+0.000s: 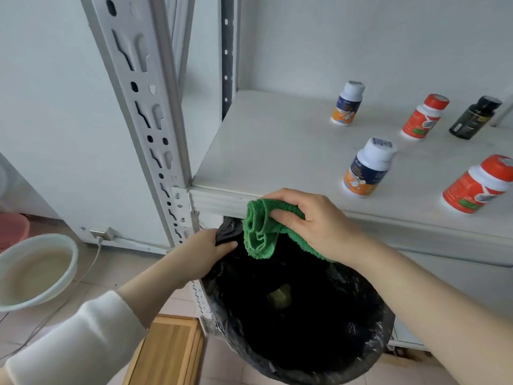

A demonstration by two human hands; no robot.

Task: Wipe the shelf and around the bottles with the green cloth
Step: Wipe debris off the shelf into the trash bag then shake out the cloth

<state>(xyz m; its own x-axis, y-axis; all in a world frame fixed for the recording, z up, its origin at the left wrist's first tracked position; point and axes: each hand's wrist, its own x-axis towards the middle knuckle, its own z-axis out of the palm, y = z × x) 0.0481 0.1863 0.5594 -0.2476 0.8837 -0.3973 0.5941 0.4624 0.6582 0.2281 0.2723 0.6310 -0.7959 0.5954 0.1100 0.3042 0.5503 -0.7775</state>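
My right hand [311, 220] grips the bunched green cloth [259, 234] at the front edge of the white shelf [277, 151]; the cloth hangs over the open mouth of a bin lined with a black bag [299, 323]. My left hand [202, 252] holds the black bag's rim at its far left. Several bottles stand upright on the shelf: a blue-and-orange one with a white cap [366, 168] nearest my right hand, another like it [347, 104] further back, two red ones [478, 184] [424, 116] and a dark one [474, 118] at the right.
A slotted white shelf upright [147, 107] rises at the left of the shelf. A white basin of cloudy water [36, 270] sits on the tiled floor at the left, with a pink basin [12, 229] behind it. A wooden board [169, 351] lies near the bin. A cable runs from a wall socket [101, 233].
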